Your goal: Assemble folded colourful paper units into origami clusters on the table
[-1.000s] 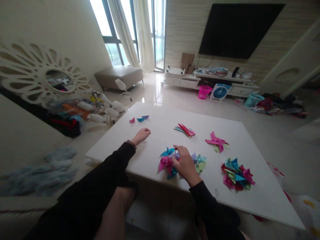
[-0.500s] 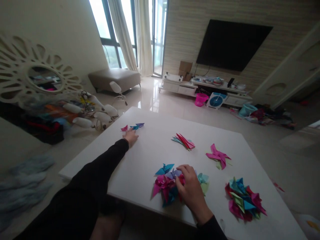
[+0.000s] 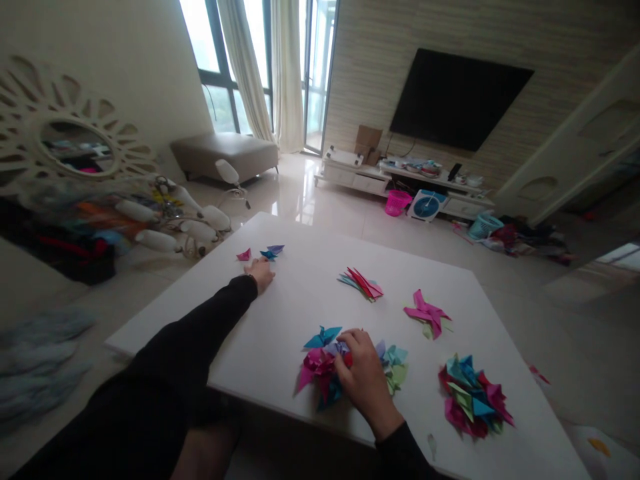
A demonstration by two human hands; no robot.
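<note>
My left hand point(image 3: 259, 275) reaches across the white table point(image 3: 295, 300) to its far left part. Its fingertips are at a small blue folded-paper piece point(image 3: 269, 255), the thumb apart from the fingers. Beside that lie a purple folded piece point(image 3: 276, 249) and a pink one point(image 3: 244, 255). Close to the near edge, my right hand point(image 3: 367, 373) rests over a heap of colourful origami cranes point(image 3: 317, 365), fingers curved and thumb spread away from them. A lavender crane point(image 3: 336, 348) shows by its fingertips. The palm hides part of the heap.
A fanned bundle of red and blue folded strips point(image 3: 364, 284), crossed pink pieces point(image 3: 429, 313) and another crane heap point(image 3: 473, 397) lie on the table. A lamp with white shades point(image 3: 197, 230) stands past its left edge. Beyond are a TV cabinet point(image 3: 355, 179) and pink basket point(image 3: 397, 203).
The whole view has shifted slightly, with the table and its contents a little further left. Both hands stay at nearly the same places over the paper pieces.
</note>
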